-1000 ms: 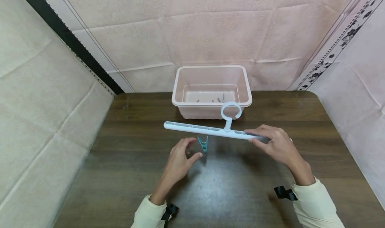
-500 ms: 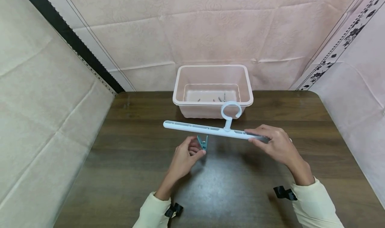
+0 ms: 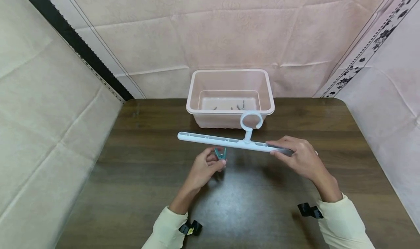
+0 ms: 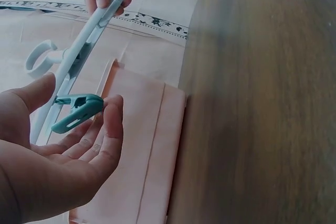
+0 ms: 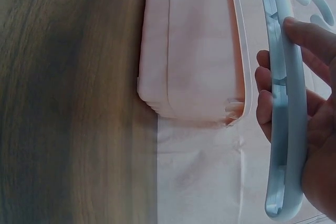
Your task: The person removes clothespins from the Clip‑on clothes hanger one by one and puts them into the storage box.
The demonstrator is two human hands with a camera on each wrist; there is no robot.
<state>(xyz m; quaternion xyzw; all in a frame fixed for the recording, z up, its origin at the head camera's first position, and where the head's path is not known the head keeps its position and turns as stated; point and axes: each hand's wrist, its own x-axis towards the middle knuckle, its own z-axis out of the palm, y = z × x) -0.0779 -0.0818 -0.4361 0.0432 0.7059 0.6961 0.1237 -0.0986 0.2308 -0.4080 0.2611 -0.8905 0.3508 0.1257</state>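
A light blue hanger [image 3: 210, 140] with a bar and an open ring hook is held level above the table. My right hand [image 3: 302, 158] grips the bar's right end, thumb on one side and fingers on the other, as the right wrist view shows. From the left half of the bar hangs a teal clothes clip [image 3: 221, 156], its two arms spread in a V. My left hand [image 3: 203, 167] is cupped around the clip [image 4: 84, 113]. In the left wrist view a fingertip [image 4: 113, 103] meets the clip's joined end, and the thumb lies apart from the fingers, close to the bar.
A pale pink plastic basin [image 3: 229, 112] stands behind the hanger at the table's far edge, with several small dark marks at its bottom. The brown wooden table [image 3: 131, 190] is bordered by pale patterned cloth [image 3: 229, 41] at the back and both sides.
My left hand has moved right and slightly up, and its thumb has come up to the clip's lower end. The right hand and the hanger have stayed almost still.
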